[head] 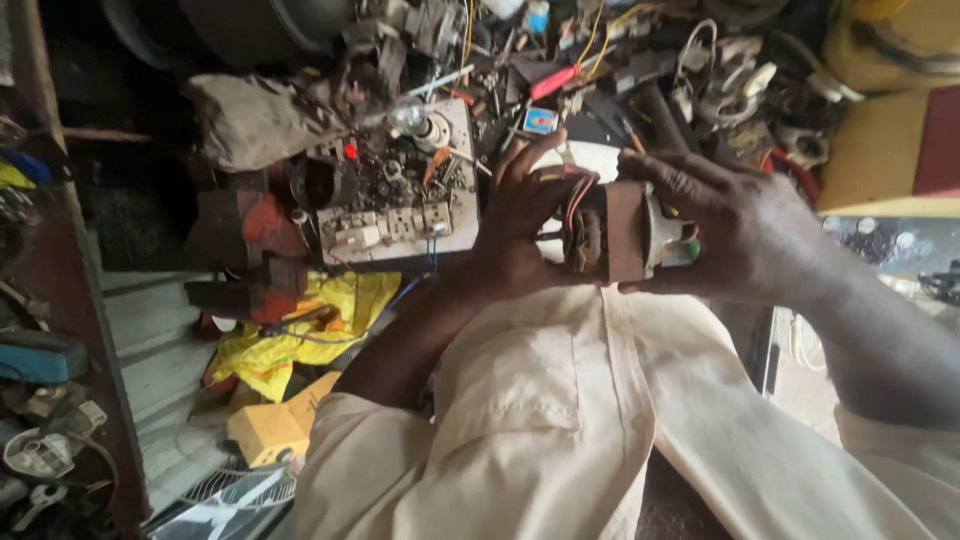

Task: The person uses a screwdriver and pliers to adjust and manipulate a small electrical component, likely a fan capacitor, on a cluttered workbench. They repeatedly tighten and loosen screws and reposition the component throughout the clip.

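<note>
1. Closely hemmed, the small electric motor [612, 232] sits above the person's cream-clothed lap, just right of the cluttered socket board [400, 215].
2. Left hand [520, 215] and right hand [725, 225] clasp its ends.
3. Rusty laminated block, red wires, metal bracket.

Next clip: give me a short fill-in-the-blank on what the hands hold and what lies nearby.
1. Both hands grip a small electric ____ with red wires.
2. The left hand holds its wired end; the ____ hand holds the other end.
3. Beside the socket board lies a crumpled ____ cloth.

Missing: motor; right; yellow
</note>
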